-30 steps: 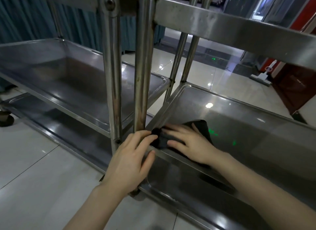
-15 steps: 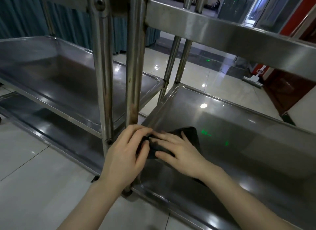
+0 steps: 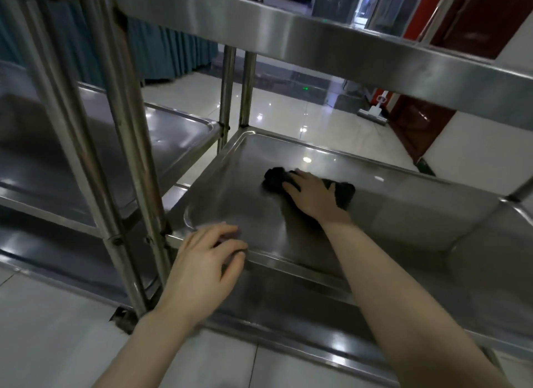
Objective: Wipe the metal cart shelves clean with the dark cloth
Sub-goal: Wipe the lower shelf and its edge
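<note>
Lower centre: left hand (image 3: 206, 265) w/ fingers loosely curled, slightly apart, draped over the front lip of the middle shelf (image 3: 230, 203), gripping nothing else. Just left of it two upright steel posts (image 3: 127, 162) run bottom to top of frame & block part of the 2nd cart's shelves (image 3: 43, 162) at left. Bottom shelf (image 3: 288, 312) sits under the forearms, pale glossy floor tiles (image 3: 57, 338) below that. Centre: right hand (image 3: 313, 197) pressed flat, fingers spread, on the dark cloth (image 3: 343, 193), which lies bunched on the middle shelf towards its back edge; black, soft, crumpled vs. the smooth brushed tray w/ rounded corners & raised rim. Top shelf edge (image 3: 346, 38) cuts across upper frame. Far: teal curtain (image 3: 173, 50) upper left, white floor tool (image 3: 375, 113) & red door (image 3: 476, 21) upper right
</note>
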Motion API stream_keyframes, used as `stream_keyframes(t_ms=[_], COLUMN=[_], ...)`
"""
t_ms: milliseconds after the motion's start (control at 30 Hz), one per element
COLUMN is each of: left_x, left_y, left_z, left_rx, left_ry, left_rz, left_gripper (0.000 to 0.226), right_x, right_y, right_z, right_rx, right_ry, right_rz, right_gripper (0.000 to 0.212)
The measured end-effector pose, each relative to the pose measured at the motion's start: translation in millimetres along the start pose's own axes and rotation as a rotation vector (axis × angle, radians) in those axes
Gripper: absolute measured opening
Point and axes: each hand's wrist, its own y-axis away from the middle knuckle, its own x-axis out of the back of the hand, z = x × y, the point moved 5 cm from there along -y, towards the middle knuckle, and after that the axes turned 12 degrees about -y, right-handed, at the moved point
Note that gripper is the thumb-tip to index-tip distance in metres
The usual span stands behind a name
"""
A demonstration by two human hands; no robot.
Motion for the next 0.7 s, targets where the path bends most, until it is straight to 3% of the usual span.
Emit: stream_keyframes(t_ms=[67,200,333,567,700], left_x=[-1.2,-12.5,-44.5,-69.8,-65.2], left_y=[-3.3,-30.4,-72.3,-75.5,-73.1], left_z=[6.3,23.9,59.3,63.9,70.4], left_rx=[-0.011,-0.040,-0.119,-0.169,-0.164], left_ry=[0.048,0.125,0.075,-0.178,-0.214], left_rz=[0.048,0.110,-0.063,-0.199,-0.237], left_gripper=[0.036,0.030,0.039,0.054,0.049], right_x=[-7.2,-0.1,22.2,64.5,48.1], right_y=[47.4,162.8,157.3,13.1,47.3], right_z=[-8.4,4.9,49.9,113.3,91.0], right_rx=[0.135,0.313,0.151,-0.228,-0.065], right_ry=[0.015,0.009,0.019,0.003,0.014], right_rz=[-0.116,-0.122,-0.147,0.117,-0.015], right_gripper=[0.051,0.060,0.058,0.051,0.052])
